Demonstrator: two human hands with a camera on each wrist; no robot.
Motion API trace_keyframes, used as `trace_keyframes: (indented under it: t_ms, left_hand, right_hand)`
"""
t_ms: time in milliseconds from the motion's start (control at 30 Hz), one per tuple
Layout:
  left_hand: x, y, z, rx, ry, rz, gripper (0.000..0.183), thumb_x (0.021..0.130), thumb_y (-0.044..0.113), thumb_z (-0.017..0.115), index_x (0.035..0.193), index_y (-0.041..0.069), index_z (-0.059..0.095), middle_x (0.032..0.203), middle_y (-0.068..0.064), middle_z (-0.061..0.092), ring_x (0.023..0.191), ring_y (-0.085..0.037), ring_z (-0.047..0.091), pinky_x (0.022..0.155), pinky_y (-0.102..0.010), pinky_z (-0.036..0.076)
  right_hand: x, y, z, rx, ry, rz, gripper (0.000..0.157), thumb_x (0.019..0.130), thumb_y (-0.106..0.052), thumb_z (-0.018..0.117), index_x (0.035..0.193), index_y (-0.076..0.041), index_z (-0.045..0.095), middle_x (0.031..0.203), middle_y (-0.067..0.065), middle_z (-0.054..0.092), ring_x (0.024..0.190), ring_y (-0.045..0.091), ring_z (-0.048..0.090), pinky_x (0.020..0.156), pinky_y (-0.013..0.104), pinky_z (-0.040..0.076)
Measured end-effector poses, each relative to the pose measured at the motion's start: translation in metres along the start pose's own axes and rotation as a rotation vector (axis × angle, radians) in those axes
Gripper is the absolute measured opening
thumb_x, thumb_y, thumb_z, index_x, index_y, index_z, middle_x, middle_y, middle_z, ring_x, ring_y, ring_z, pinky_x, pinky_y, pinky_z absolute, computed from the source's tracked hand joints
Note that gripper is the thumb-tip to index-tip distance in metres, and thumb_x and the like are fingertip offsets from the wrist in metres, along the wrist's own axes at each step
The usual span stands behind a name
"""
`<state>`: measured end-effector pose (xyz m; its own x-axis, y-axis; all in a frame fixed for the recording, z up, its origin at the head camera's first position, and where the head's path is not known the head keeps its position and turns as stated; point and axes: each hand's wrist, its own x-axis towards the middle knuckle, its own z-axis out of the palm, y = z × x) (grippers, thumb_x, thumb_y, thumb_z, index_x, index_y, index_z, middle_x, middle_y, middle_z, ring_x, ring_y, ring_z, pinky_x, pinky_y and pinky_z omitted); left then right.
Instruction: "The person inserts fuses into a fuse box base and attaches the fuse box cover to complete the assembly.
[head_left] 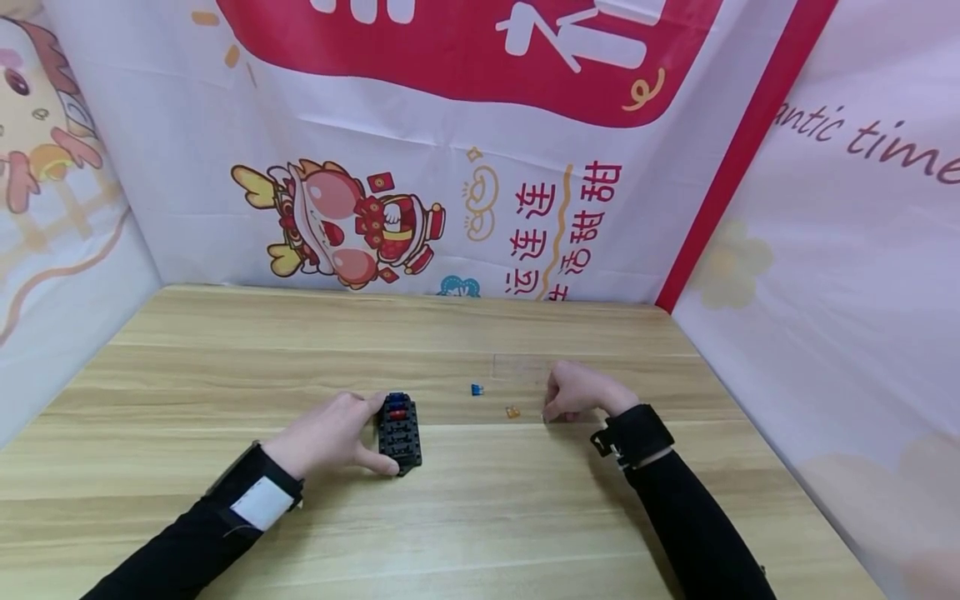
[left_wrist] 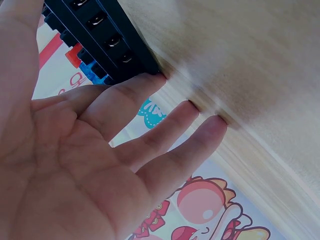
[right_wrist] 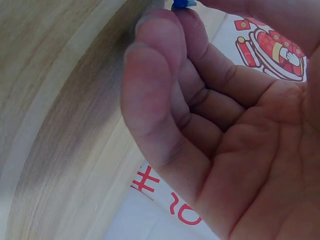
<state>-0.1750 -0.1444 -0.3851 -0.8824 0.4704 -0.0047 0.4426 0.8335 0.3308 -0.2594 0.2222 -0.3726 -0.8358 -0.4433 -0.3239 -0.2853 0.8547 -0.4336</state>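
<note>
A black fuse block [head_left: 400,437] lies on the table with a dark blue fuse [head_left: 396,399] and a red fuse [head_left: 397,414] seated at its far end. My left hand [head_left: 335,435] holds it from the left, thumb at the near end and index finger at the far end; the other fingertips rest on the tabletop. Further right, my right hand [head_left: 581,390] is low over the table, pinching a small blue blade fuse [right_wrist: 183,4] between thumb and index finger. Its other fingers are curled in. In the head view the fingers mostly hide this fuse.
Between the hands lie a loose blue fuse [head_left: 477,389] and an orange fuse [head_left: 512,412]. A clear, flat rectangular piece [head_left: 517,365] lies behind them, beside the right hand. Printed cloth [head_left: 480,125] hangs at the table's back edge and sides.
</note>
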Motion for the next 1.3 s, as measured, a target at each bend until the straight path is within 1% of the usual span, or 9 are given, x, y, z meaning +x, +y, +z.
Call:
trace_keyframes:
  t_ms: [200, 533, 700, 767, 833, 933, 1033, 1133, 1300]
  left_hand:
    - [0.0, -0.001, 0.002, -0.003, 0.002, 0.003, 0.108, 0.061, 0.066, 0.075, 0.135, -0.006, 0.046, 0.119, -0.02, 0.058, 0.097, -0.019, 0.055, 0.086, -0.041, 0.044]
    - [0.0, -0.001, 0.002, -0.01, 0.006, 0.008, 0.109, 0.061, 0.066, 0.075, 0.136, -0.007, 0.045, 0.118, -0.02, 0.058, 0.09, -0.016, 0.052, 0.083, -0.038, 0.044]
    - [0.0, 0.0, 0.0, -0.009, -0.003, -0.005, 0.11, 0.06, 0.067, 0.074, 0.136, -0.007, 0.045, 0.12, -0.021, 0.057, 0.099, -0.02, 0.055, 0.087, -0.042, 0.043]
    - [0.0, 0.0, 0.0, -0.007, -0.005, -0.008, 0.11, 0.06, 0.067, 0.074, 0.136, -0.007, 0.045, 0.121, -0.021, 0.057, 0.102, -0.021, 0.055, 0.088, -0.043, 0.043]
    - [0.0, 0.0, 0.0, -0.006, -0.005, -0.009, 0.11, 0.06, 0.067, 0.074, 0.136, -0.007, 0.045, 0.12, -0.021, 0.057, 0.101, -0.021, 0.055, 0.088, -0.042, 0.043]
    - [0.0, 0.0, 0.0, -0.003, -0.003, -0.01, 0.11, 0.06, 0.066, 0.075, 0.137, -0.006, 0.045, 0.12, -0.021, 0.057, 0.102, -0.022, 0.055, 0.088, -0.042, 0.043]
    - [0.0, 0.0, 0.0, 0.0, 0.0, -0.007, 0.109, 0.061, 0.066, 0.075, 0.137, -0.007, 0.045, 0.12, -0.021, 0.057, 0.102, -0.022, 0.055, 0.088, -0.042, 0.043]
    - [0.001, 0.0, 0.0, 0.005, 0.003, -0.005, 0.11, 0.061, 0.067, 0.074, 0.136, -0.007, 0.045, 0.12, -0.021, 0.057, 0.097, -0.019, 0.054, 0.086, -0.041, 0.044]
    - [0.0, -0.001, 0.0, 0.008, -0.004, -0.005, 0.112, 0.059, 0.069, 0.073, 0.137, -0.007, 0.045, 0.12, -0.02, 0.057, 0.088, -0.017, 0.051, 0.079, -0.037, 0.044]
  right_hand:
    - [0.0, 0.001, 0.002, -0.004, -0.005, -0.009, 0.014, 0.076, -0.012, 0.076, 0.066, -0.009, 0.066, 0.06, 0.005, 0.061, 0.053, 0.018, 0.059, 0.053, 0.031, 0.047]
    - [0.0, 0.001, 0.0, 0.021, 0.001, 0.003, 0.012, 0.075, -0.01, 0.076, 0.068, -0.008, 0.067, 0.063, 0.007, 0.063, 0.055, 0.022, 0.061, 0.056, 0.036, 0.05]
    - [-0.001, 0.0, -0.001, 0.018, 0.0, -0.017, 0.012, 0.076, -0.01, 0.074, 0.067, -0.007, 0.067, 0.063, 0.008, 0.063, 0.055, 0.023, 0.061, 0.055, 0.035, 0.049]
    - [-0.001, 0.0, -0.001, 0.016, 0.0, -0.031, 0.012, 0.075, -0.009, 0.074, 0.067, -0.006, 0.067, 0.062, 0.009, 0.063, 0.055, 0.023, 0.061, 0.053, 0.033, 0.048]
    - [-0.002, 0.001, -0.002, 0.007, 0.016, -0.044, 0.012, 0.075, -0.01, 0.073, 0.066, -0.006, 0.066, 0.061, 0.008, 0.061, 0.052, 0.021, 0.059, 0.051, 0.03, 0.046]
    - [-0.001, 0.002, -0.003, -0.026, 0.068, -0.065, 0.015, 0.074, -0.011, 0.072, 0.063, -0.008, 0.064, 0.056, 0.001, 0.057, 0.048, 0.014, 0.052, 0.047, 0.026, 0.04]
    - [-0.001, 0.001, -0.005, -0.055, 0.124, -0.086, 0.016, 0.074, -0.014, 0.071, 0.061, -0.012, 0.062, 0.054, -0.005, 0.053, 0.048, 0.009, 0.046, 0.047, 0.025, 0.037]
    - [-0.001, -0.001, -0.007, -0.073, 0.16, -0.129, 0.017, 0.075, -0.013, 0.069, 0.06, -0.014, 0.061, 0.055, -0.007, 0.051, 0.049, 0.008, 0.044, 0.047, 0.025, 0.036]
    - [-0.002, -0.004, -0.008, -0.094, 0.187, -0.184, 0.014, 0.076, -0.011, 0.069, 0.064, -0.014, 0.062, 0.059, -0.006, 0.054, 0.054, 0.009, 0.047, 0.051, 0.025, 0.039]
